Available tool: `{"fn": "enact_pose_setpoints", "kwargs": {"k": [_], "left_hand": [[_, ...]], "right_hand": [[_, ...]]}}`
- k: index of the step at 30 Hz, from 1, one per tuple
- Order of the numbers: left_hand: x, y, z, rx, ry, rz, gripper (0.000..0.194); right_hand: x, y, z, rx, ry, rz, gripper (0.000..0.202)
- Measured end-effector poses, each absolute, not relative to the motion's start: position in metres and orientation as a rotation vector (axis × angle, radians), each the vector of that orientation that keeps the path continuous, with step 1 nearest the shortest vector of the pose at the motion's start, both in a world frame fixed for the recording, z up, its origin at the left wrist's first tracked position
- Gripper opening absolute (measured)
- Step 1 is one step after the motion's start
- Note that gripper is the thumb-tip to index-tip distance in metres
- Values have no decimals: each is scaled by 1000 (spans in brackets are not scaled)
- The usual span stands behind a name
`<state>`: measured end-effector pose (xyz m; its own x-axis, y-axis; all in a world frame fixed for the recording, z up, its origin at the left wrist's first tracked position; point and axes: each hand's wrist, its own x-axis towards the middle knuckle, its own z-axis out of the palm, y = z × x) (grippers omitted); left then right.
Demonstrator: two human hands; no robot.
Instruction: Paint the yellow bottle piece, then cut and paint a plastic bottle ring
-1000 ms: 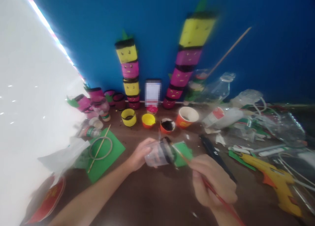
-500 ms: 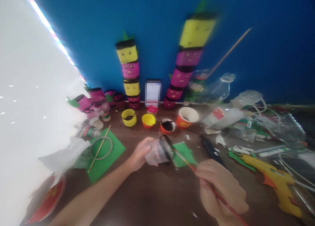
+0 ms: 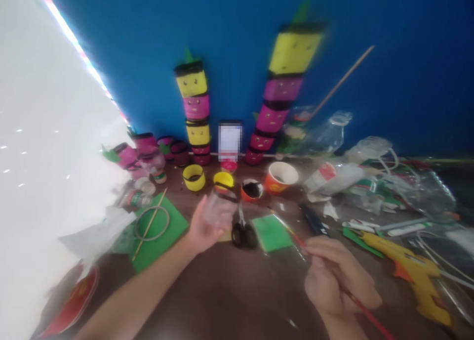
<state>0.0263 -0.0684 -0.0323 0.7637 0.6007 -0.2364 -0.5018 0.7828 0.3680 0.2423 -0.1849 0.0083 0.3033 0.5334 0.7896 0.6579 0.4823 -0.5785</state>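
My left hand (image 3: 205, 231) is closed around a clear plastic cup (image 3: 219, 209) with a black-painted rim, held tilted with its rim away from me. It partly covers a small cup of yellow paint (image 3: 223, 179) behind it. A paintbrush with a red handle (image 3: 342, 285) rests in the closed fingers of my right hand (image 3: 336, 276), its tip pointing up and left, apart from the cup. Between the hands, black-handled scissors (image 3: 243, 231) and a green paper piece (image 3: 272, 232) lie on the table. Just beyond stands a small cup of black paint (image 3: 252, 189).
Two stacks of painted cups (image 3: 197, 107) with drawn faces stand against the blue wall. A yellow glue gun (image 3: 411, 266), clear plastic bottles (image 3: 331, 132) and scraps crowd the right. Green paper (image 3: 163, 231) with a ring and stick lies left, near a red-and-white paper cup (image 3: 282, 177) farther right.
My left hand has swung the cup left and turned its rim away, uncovering the scissors. My right hand has drawn the paintbrush right and down, away from the rim.
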Motion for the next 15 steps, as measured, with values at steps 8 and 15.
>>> {"fn": "enact_pose_setpoints", "kwargs": {"k": [8, 15], "left_hand": [[16, -66, -30, 48, 227, 520, 50], [16, -65, -35, 98, 191, 523, 45]], "right_hand": [[229, -173, 20, -1196, -1478, -107, 16], [222, -170, 19, -1284, -1494, -102, 12]]}}
